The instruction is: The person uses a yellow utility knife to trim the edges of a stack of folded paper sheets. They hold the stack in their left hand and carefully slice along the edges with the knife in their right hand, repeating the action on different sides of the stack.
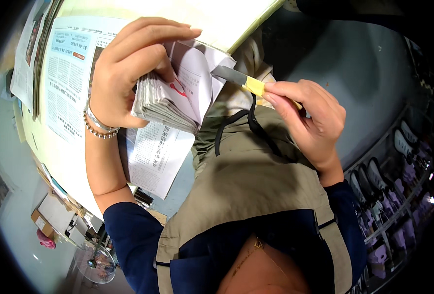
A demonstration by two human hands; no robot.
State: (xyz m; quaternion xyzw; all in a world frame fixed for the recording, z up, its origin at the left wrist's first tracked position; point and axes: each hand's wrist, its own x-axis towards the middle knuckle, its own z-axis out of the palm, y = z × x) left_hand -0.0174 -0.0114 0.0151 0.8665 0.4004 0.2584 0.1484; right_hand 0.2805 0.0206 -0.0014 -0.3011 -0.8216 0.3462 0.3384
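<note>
My left hand [129, 68] is closed round a thick folded stack of newspaper pieces [165, 110], thumb below and fingers over the top. A pale printed sheet with a red mark curls up from the stack's right side. In my right hand [312, 110] is a knife [234, 76] with a grey blade and a yellow-wrapped handle, pinched between thumb and fingers. The blade points left, its tip at the curled sheet's edge; whether it sits inside the fold I cannot tell. Under the stack lies a loose newspaper sheet [153, 159].
The pale yellow table [202, 12] carries another newspaper sheet [62, 78] and a paper pile [28, 63] at its far left. To the right stands a rack of shoes [373, 181]. A fan [94, 262] and a pink object [45, 240] are at lower left.
</note>
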